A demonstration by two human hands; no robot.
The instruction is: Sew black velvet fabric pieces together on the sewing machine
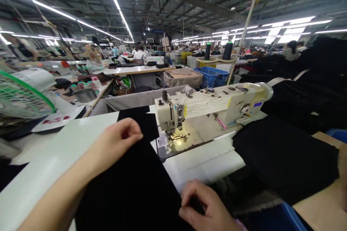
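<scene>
A flat-bed sewing machine (206, 101) stands on a pale-topped bench (89, 130), its light shining on the metal plate (179, 144) under its needle end. A long panel of black cloth (130, 187) lies left of the machine and runs out in front of it. The left hand (119, 140) is over this cloth, just left of the machine's needle end, its grip drawn in with thumb and fingertips close together; whether cloth is pinched there cannot be told. The right hand (207, 207) is in front of the machine, beside the cloth's right edge, its grip curled, and again a hold on that edge cannot be made out. More black fabric (287, 155) is heaped right of the machine; behind it are a blue plastic basket (215, 76) and two dark thread cones (228, 50).
</scene>
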